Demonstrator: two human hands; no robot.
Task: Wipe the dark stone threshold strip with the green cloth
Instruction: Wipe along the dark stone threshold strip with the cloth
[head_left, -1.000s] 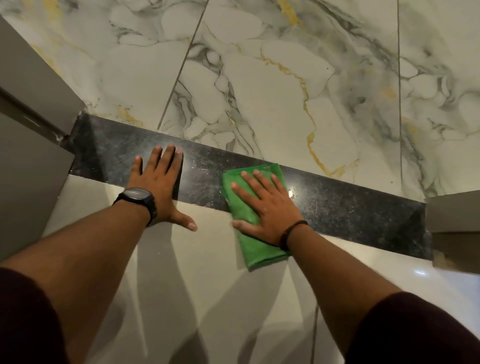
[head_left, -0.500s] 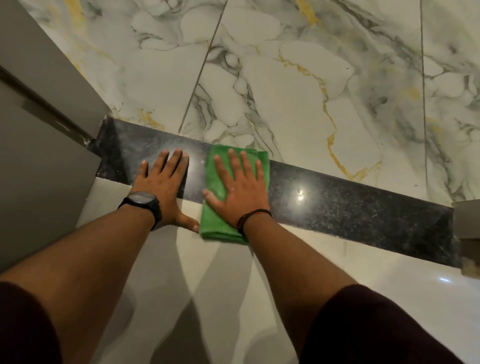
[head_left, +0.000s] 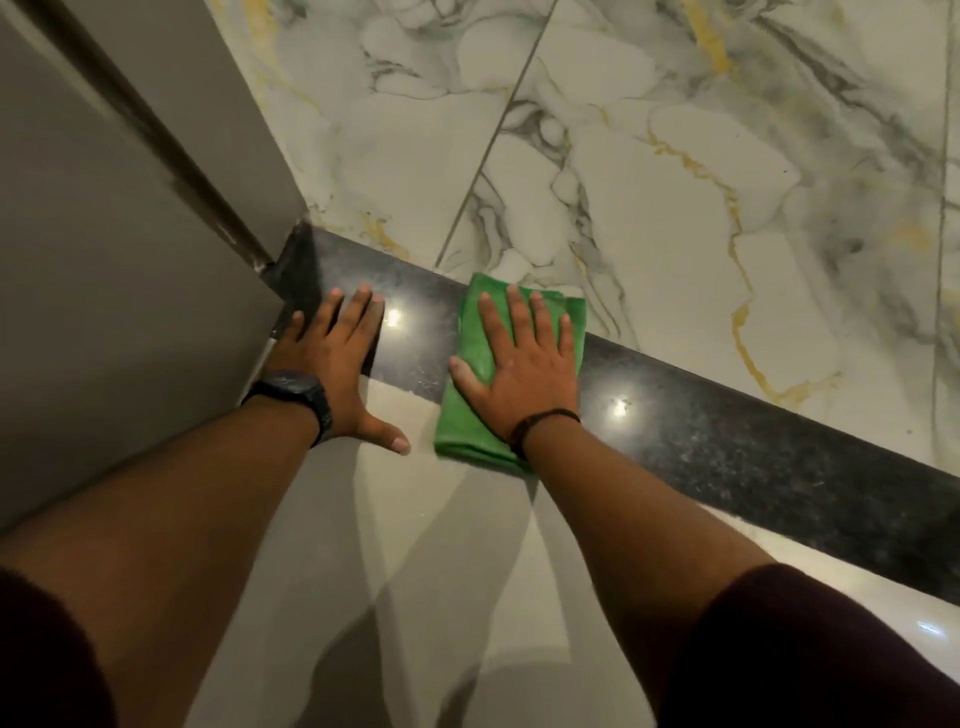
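Note:
The dark stone threshold strip (head_left: 727, 447) runs diagonally from the door frame at the left down to the right edge. A folded green cloth (head_left: 460, 415) lies across it, overhanging both the marble side and the near tile. My right hand (head_left: 519, 374) presses flat on the cloth with its fingers spread, a dark band on the wrist. My left hand (head_left: 332, 364), with a black watch on its wrist, rests flat on the strip's left end, thumb on the near tile, holding nothing. A short gap of bare strip separates the two hands.
A grey door frame and wall (head_left: 104, 260) rise at the left, right beside my left hand. Beyond the strip lies white marble floor (head_left: 623, 182) with grey and gold veins. Plain pale tile (head_left: 415, 545) is under my forearms.
My right hand slid the cloth left along the strip toward my left hand, then slightly back right. My left hand shifted left, closer to the door frame.

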